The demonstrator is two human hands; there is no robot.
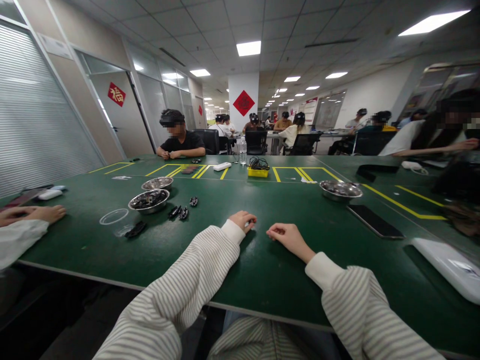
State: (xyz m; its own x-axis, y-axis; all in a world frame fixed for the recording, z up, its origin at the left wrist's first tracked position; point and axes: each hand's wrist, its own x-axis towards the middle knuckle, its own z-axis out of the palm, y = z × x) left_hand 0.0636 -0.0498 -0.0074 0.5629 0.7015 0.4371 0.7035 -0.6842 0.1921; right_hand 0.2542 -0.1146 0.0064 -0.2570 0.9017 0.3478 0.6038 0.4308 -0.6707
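Note:
My left hand (243,220) is over the green table (210,240), its fingers loosely bent with a gap between them and the thumb. A small pale spot shows in that gap; I cannot tell what it is. To its right, my right hand (288,237) has its fingers curled in against the thumb. Whatever the right fingertips may hold is hidden or too small to name. The hands are apart from each other. Several small black parts (183,213) lie left of my left hand, beside a steel bowl (150,206) filled with dark pieces.
Behind that bowl stands another steel bowl (157,187). A third bowl (340,195), a black phone (375,221) and a white case (450,267) are on the right. Farther back are a yellow basket (258,172) of cables and a bottle (243,150). A co-worker's hands (45,214) rest at left.

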